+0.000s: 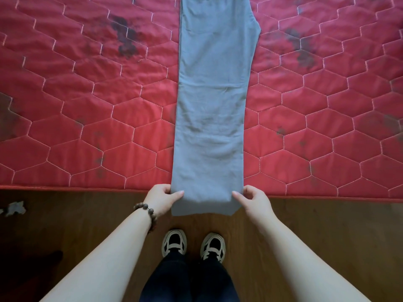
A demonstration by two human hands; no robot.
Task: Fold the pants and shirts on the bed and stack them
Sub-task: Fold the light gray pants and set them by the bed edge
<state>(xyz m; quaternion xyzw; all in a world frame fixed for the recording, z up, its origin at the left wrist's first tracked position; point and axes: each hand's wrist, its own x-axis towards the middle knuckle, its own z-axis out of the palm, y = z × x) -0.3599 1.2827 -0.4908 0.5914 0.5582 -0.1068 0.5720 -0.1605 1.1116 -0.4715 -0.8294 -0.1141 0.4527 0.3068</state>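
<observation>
Grey pants [210, 110] lie lengthwise across the red quilted bed [87, 118], legs doubled together, their cuff end hanging just over the near edge. The left hand [162, 198] pinches the left cuff corner; the right hand [254, 199] pinches the right one. A bead bracelet [146, 214] circles the left wrist.

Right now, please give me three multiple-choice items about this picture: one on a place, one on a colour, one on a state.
1. Where does the hem end of the grey cloth pants lie?
A. over the bed's near edge
B. mid-bed
C. on the floor

2. What colour is the quilted mattress cover?
A. blue
B. red
C. white

3. What do the hands do?
A. hang idle
B. pinch the hem corners
C. press flat

Key: 1 A, the hem overhangs the edge; 2 B, red hexagon quilting; 3 B, left hand and right hand each pinch a corner.
</observation>
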